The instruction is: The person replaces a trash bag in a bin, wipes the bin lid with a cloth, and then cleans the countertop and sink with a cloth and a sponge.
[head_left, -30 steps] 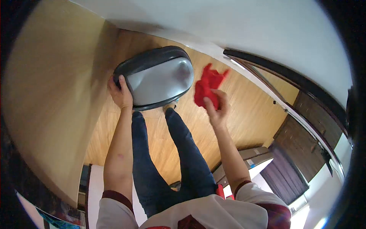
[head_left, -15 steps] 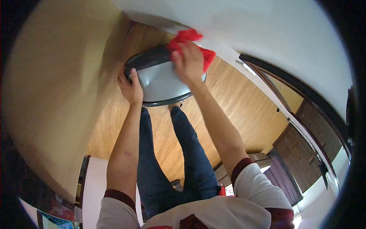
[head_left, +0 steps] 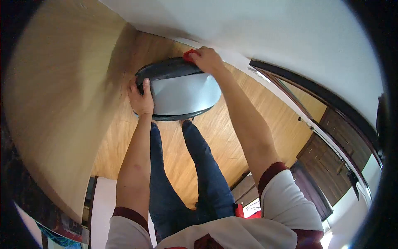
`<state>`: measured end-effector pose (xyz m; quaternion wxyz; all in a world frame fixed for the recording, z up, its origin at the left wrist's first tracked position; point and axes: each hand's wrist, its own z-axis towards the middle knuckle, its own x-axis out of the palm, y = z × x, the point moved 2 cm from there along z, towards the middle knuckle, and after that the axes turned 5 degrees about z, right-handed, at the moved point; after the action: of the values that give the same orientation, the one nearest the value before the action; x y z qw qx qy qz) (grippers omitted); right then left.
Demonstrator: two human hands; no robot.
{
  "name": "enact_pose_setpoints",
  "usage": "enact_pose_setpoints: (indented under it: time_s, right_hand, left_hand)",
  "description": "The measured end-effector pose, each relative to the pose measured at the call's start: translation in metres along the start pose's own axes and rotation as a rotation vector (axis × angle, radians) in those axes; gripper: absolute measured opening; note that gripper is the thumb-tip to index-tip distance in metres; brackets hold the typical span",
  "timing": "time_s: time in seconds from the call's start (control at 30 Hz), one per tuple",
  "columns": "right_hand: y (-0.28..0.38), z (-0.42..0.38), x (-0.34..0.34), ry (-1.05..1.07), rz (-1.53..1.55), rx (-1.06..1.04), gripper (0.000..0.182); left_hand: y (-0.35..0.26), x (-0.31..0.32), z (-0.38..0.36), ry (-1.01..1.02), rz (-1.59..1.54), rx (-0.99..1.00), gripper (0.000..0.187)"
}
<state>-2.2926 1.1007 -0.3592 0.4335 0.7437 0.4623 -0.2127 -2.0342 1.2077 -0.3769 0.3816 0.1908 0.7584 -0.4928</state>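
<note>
Your left hand point(head_left: 141, 98): clasping silver-faced case point(head_left: 186, 95), nine o'clock
Your right hand point(head_left: 209, 60): pinching red cloth point(head_left: 190, 55), case's one o'clock

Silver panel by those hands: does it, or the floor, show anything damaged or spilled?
Nothing stands out: the silver panel shows no clear damage, and no spill is visible on the wood-look floor.

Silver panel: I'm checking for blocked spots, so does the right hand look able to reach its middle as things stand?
Probably yes. The right hand holds the red cloth at the black rim, just beyond the silver panel; the panel's middle looks uncovered, and the left hand is at its left edge.
</note>
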Motion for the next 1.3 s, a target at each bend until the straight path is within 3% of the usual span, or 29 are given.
enact_pose_setpoints:
  time_s: [0.1, 0.2, 0.3, 0.37, 0.43, 0.5, 0.57, 0.67, 0.8, 0.87, 1.03, 1.13, 1.17, 1.3]
  right_hand:
    - [0.054, 0.006, 0.039, 0.085, -0.031, -0.333, 0.044]
    - [0.129, 0.004, 0.033, 0.384, -0.125, -0.406, 0.045]
    - [0.097, 0.014, 0.011, 0.455, -0.044, -0.196, 0.049]
    - [0.03, 0.003, -0.011, 0.376, 0.245, -0.22, 0.054]
    - [-0.04, -0.015, -0.015, 0.223, 0.545, 0.082, 0.058]
    - [-0.093, -0.043, -0.01, 0.034, 0.719, 0.205, 0.055]
    - [-0.127, -0.069, 0.031, -0.144, 1.251, 0.216, 0.059]
    - [-0.125, -0.125, 0.081, -0.419, 1.243, 0.468, 0.063]
    - [-0.071, -0.168, 0.154, -0.953, 1.569, 0.415, 0.063]
    - [-0.003, -0.185, 0.166, -1.148, 1.923, 0.813, 0.062]
    - [0.091, -0.211, 0.21, -0.734, 2.136, 0.734, 0.041]
    - [0.089, -0.256, 0.18, -0.367, 1.981, 0.822, 0.046]
    - [0.088, -0.268, 0.163, -0.289, 1.938, 0.718, 0.048]
    - [0.101, -0.315, 0.114, 0.107, 1.623, 0.274, 0.054]
  left_hand:
    - [-0.007, -0.001, -0.004, 0.016, 0.013, -0.017, 0.055]
    - [-0.002, 0.003, -0.001, 0.02, -0.071, -0.001, 0.056]
    - [0.01, 0.01, 0.0, 0.01, -0.08, 0.02, 0.058]
    - [0.011, 0.011, 0.0, 0.003, -0.044, 0.003, 0.058]
    - [0.008, 0.008, -0.001, 0.014, 0.01, -0.039, 0.058]
    - [0.007, 0.009, -0.002, -0.019, -0.018, -0.014, 0.057]
    - [0.007, 0.009, -0.002, -0.02, -0.028, -0.008, 0.057]
    - [0.007, 0.008, 0.0, 0.0, -0.05, -0.017, 0.057]
    - [0.01, 0.008, -0.004, -0.005, -0.059, -0.034, 0.058]
    - [0.004, 0.006, -0.001, 0.002, -0.037, -0.043, 0.059]
    - [0.008, 0.007, 0.003, 0.073, -0.094, -0.059, 0.058]
    - [-0.005, -0.019, -0.009, 0.131, -0.441, -0.012, 0.053]
    - [-0.009, -0.04, -0.031, 0.049, -0.315, 0.002, 0.051]
    - [-0.024, -0.107, -0.153, 0.459, -0.565, -0.001, 0.052]
